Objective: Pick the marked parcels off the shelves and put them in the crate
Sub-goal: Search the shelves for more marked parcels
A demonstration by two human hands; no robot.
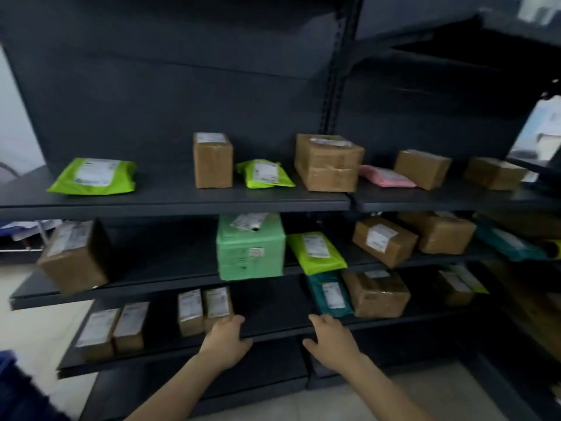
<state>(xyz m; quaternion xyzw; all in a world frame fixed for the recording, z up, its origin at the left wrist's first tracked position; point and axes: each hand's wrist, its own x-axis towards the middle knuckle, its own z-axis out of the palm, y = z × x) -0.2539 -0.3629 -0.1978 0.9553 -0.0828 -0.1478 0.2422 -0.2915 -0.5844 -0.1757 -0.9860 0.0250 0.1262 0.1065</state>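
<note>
At lowest shelf [273, 325], left hand [226, 341], right hand [332, 338], both spread, empty.

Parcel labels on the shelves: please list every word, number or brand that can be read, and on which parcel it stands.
None can be read.
Top shelf, lime mailer and upright brown box: white labels, print too blurred.
Middle shelf, green parcel: label and code square, too blurred.
Lower shelf, small boxes and teal mailer: labels too small to read.
</note>
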